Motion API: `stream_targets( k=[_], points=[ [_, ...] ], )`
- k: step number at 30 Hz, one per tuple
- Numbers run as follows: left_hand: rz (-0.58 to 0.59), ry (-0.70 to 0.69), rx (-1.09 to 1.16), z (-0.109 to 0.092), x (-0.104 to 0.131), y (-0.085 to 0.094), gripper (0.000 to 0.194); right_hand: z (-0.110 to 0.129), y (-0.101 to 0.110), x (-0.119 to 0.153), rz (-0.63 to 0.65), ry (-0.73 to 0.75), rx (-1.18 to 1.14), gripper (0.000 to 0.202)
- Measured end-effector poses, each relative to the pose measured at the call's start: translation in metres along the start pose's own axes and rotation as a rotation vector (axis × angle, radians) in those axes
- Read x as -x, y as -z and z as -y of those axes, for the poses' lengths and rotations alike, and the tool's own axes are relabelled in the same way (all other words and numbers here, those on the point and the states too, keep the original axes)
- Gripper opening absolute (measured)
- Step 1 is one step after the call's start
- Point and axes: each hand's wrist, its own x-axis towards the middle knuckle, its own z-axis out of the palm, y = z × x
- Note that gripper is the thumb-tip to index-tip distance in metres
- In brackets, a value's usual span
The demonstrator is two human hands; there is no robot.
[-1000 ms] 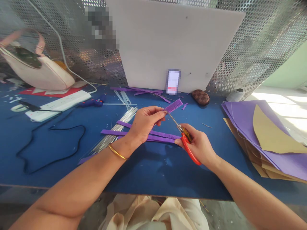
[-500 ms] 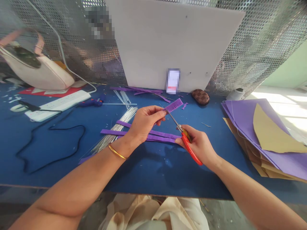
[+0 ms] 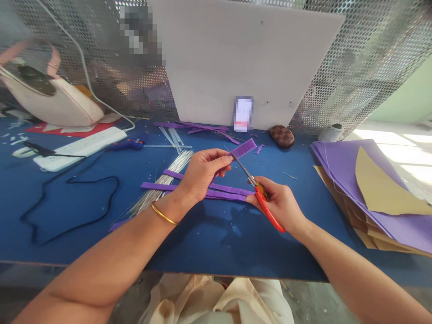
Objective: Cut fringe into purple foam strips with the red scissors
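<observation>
Above tabletop (image 3: 202,247) middle, back from front edge, L hand (image 3: 205,173) pinches fringed purple strip (image 3: 245,149), fringed end free, prob. to steady it for scissors (image 3: 266,210) gripped in R hand (image 3: 280,200); other strips (image 3: 229,195) lie nr.

a blue table (image 3: 209,245) spans the view, with a thin brown front edge. below that edge shows grey floor (image 3: 313,301), flecked with small pale bits. along the back stands a silvery metal screen (image 3: 364,67), punched with close round holes. a plain white board (image 3: 216,67) stands upright before it, marked by a few dark dots. at far right is a pale green wall (image 3: 405,94); strong light lies in bright patches on a whitish surface beneath.
</observation>
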Motion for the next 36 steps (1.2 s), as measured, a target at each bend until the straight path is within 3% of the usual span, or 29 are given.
stream_targets(
  k=[19, 25, 36],
  points=[
    [-0.011, 0.059, -0.006, -0.0041, 0.0007, 0.0, 0.013, -0.0015, -0.0014, -0.0001, -0.008, -0.039, -0.059, 0.033],
    [-0.041, 0.033, -0.041, -0.0047, 0.0013, -0.0023, 0.012, 0.0025, 0.001, 0.0006, 0.012, -0.011, 0.022, 0.045],
    [-0.045, 0.024, -0.058, -0.0041, 0.0013, -0.0037, 0.01, 0.0028, -0.0012, 0.0, -0.014, -0.024, 0.121, 0.048]
  ],
)
